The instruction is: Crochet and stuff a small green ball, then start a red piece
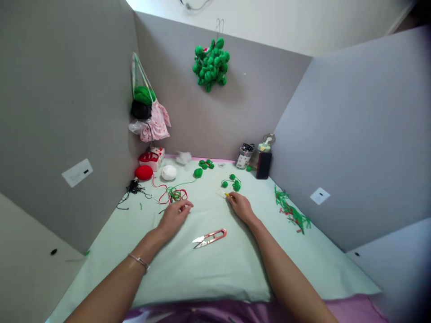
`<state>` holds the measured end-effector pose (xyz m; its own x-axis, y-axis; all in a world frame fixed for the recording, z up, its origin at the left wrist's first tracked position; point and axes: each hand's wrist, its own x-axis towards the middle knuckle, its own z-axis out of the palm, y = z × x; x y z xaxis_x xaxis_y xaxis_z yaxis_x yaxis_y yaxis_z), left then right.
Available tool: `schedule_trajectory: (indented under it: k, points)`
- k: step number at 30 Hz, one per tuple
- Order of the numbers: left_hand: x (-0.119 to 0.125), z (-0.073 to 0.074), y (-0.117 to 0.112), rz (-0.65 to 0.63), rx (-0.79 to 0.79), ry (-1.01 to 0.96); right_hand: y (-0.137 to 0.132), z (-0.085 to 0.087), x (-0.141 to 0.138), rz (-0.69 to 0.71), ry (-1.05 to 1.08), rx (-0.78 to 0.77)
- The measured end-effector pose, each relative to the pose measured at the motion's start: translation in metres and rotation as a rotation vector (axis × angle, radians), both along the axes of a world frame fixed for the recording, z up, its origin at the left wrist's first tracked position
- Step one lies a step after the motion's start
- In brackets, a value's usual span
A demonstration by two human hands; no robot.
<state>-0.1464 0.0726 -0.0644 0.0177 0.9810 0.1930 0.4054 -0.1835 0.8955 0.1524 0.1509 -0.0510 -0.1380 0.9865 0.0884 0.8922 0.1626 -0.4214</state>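
Observation:
Pinched between the fingers of my right hand [240, 205] is a thin crochet hook with a yellow handle [226, 194]; its slim metal end points to the back left. Just beyond it lie small green crocheted balls [237, 185] joined by yarn. My left hand [175, 219] rests low over the cloth, fingers loosely bent and apart, with nothing visible in them. Beside its fingertips is a tangle of green and red yarn [174, 194]. A pair of orange-handled thread snips [210, 238] lies between my forearms, blades to the left.
Red [144, 172] and white [169, 172] yarn balls sit at the back left, near black yarn scraps [134, 186]. Green offcuts [291, 211] lie right. A phone [264, 165] leans by a pen cup [244, 157]. Grey panels [215, 116] enclose the table.

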Motion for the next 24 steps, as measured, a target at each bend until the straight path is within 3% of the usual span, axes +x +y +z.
schedule_trajectory:
  k: [4, 11, 13, 19, 24]
  points:
    - [0.003, -0.004, 0.005, 0.046, 0.033, -0.005, 0.002, -0.004, 0.002, 0.048, -0.012, 0.02]
    - [-0.036, -0.001, 0.028, 0.374, 0.178, 0.004, 0.004, -0.015, 0.002, 0.122, 0.056, 0.111]
    - [-0.037, -0.005, 0.029, 0.344, 0.18, 0.012, 0.004, -0.018, 0.002, 0.132, 0.088, 0.136]
    - [-0.028, -0.016, 0.025, 0.087, 0.05, -0.047, 0.003, -0.018, -0.001, 0.129, 0.163, 0.166]
    - [-0.032, -0.01, 0.027, 0.155, -0.048, -0.263, 0.002, -0.015, -0.002, 0.125, 0.221, 0.204]
